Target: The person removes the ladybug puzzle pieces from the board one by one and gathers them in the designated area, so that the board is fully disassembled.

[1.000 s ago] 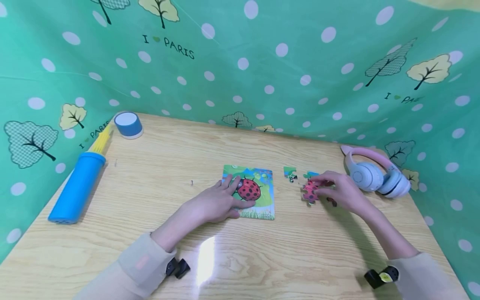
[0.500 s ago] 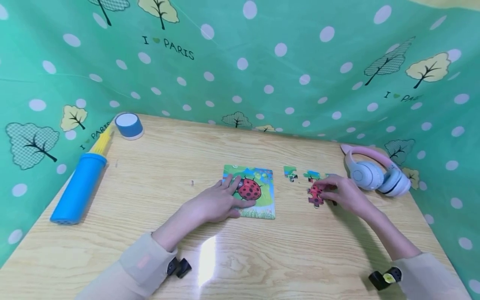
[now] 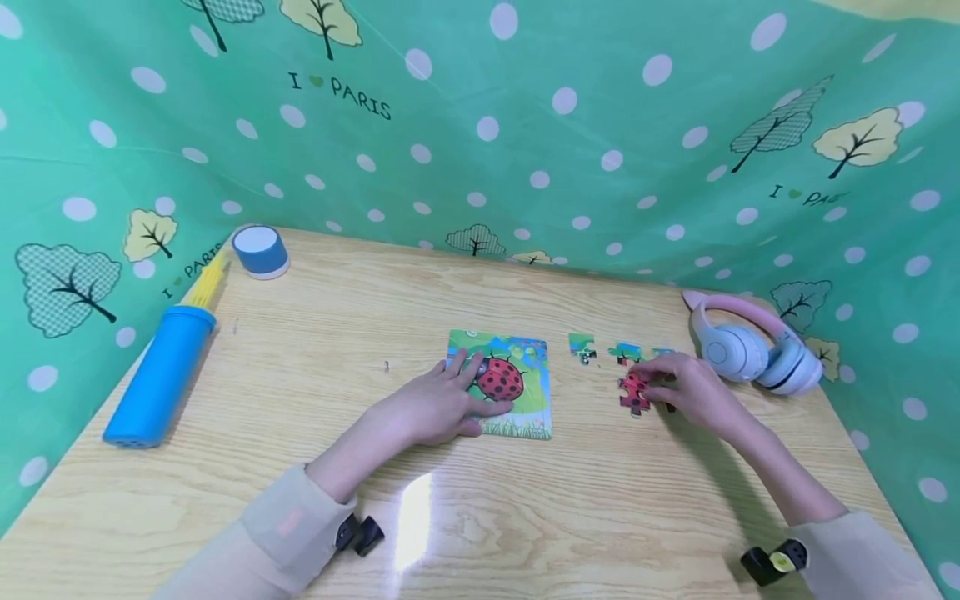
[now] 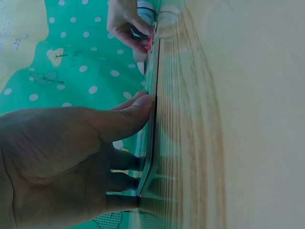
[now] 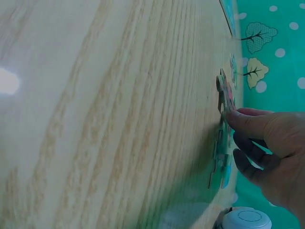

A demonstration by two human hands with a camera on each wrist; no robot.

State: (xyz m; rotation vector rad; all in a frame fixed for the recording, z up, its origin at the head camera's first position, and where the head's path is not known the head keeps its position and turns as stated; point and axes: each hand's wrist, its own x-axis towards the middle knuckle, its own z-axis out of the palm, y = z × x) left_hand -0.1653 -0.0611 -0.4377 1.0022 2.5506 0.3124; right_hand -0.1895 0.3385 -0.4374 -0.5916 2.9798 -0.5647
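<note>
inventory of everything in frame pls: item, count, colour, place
Table: 1, pale wood, underneath.
Backdrop cloth: 1, green, white dots, behind.
Pump: 1, blue and yellow, far left.
Cylinder: 1, blue and white, back left.
Ladybug board: 1, mostly green, centre.
Held puzzle part: 1, red, right of board.
Loose puzzle pieces: several, some hidden, green and blue, near it.
Headphones: 1, pale and pink, right.
Sleeves: 2, pale, forearms.
Wrist cameras: 2, black, wrists.
Left grip: 1, bare, on board.
Right grip: 1, bare, pinching held part.

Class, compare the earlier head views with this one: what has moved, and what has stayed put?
The right hand, pinching the red puzzle piece, has shifted it slightly right, away from the ladybug picture. The left hand still rests on that picture.
</note>
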